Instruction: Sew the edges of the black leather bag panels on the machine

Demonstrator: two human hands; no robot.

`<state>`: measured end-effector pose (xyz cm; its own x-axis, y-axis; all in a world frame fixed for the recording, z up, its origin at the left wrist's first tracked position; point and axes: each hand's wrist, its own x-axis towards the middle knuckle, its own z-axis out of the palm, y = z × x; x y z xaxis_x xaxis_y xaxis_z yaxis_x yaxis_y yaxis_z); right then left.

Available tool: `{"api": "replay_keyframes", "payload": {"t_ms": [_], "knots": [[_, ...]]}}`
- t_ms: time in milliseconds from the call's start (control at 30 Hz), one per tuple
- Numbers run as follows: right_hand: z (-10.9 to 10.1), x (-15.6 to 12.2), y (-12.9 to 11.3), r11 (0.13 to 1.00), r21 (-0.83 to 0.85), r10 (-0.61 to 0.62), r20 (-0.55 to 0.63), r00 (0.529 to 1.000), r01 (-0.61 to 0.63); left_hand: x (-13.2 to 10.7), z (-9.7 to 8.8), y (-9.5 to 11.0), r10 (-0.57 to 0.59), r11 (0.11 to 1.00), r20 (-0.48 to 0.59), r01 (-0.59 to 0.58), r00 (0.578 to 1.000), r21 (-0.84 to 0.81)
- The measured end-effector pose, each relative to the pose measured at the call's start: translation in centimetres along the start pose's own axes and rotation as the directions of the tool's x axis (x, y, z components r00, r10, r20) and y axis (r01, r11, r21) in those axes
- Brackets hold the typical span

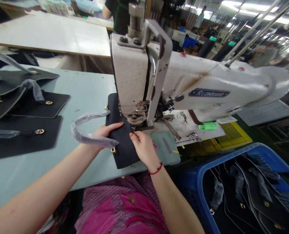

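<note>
A black bag panel (122, 146) lies folded under the head of the white sewing machine (132, 71). Its handle (82, 133), wrapped in clear plastic, arches out to the left between gold-coloured rings. With the thumb on top, my left hand (105, 132) grips the panel's left part; its other fingers are mostly hidden. My right hand (144, 146) is closed on the panel's right edge, thumb pointing toward the presser foot (136, 125). The needle's contact with the panel is hidden by the machine head.
More black bag panels (44, 104) with wrapped handles lie on the left of the pale table (86, 87). A blue basket (200, 182) at lower right holds several similar pieces. Yellow crates (237, 135) stand beyond the machine. A person (122, 16) stands behind it.
</note>
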<state>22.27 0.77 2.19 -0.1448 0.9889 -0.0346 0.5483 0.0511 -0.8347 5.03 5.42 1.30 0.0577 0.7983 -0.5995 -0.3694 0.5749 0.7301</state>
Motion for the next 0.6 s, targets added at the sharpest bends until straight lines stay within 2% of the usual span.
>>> {"api": "replay_keyframes", "payload": {"t_ms": [67, 133, 267, 367, 467, 600], "knots": [[-0.4, 0.0, -0.3, 0.998, -0.063, 0.001, 0.011, 1.0, -0.001, -0.2, 0.0, -0.1, -0.06, 0.998, 0.026, 0.061, 0.998, -0.035], [-1.1, 0.1, -0.7, 0.987, -0.161, 0.006, 0.048, 0.999, 0.002, -0.6, 0.3, -0.5, -0.062, 0.996, 0.015, 0.063, 0.998, -0.065], [-3.3, 0.3, -2.1, 0.882, -0.471, 0.049, 0.123, 0.991, 0.015, -2.2, 1.8, -2.7, 0.016, 0.981, -0.111, -0.037, 0.994, -0.19], [-4.5, 0.8, -2.9, 0.771, -0.637, 0.061, 0.089, 0.994, 0.01, -2.9, 3.6, -4.9, 0.043, 0.946, -0.223, -0.112, 0.974, -0.305], [-5.0, 1.4, -3.1, 0.72, -0.694, 0.034, 0.057, 0.998, 0.015, -3.1, 5.1, -6.3, 0.062, 0.91, -0.298, -0.177, 0.953, -0.376], [-5.3, 2.1, -2.9, 0.716, -0.697, 0.011, 0.053, 0.999, 0.03, -2.9, 6.1, -7.1, 0.088, 0.904, -0.37, -0.231, 0.925, -0.361]]}}
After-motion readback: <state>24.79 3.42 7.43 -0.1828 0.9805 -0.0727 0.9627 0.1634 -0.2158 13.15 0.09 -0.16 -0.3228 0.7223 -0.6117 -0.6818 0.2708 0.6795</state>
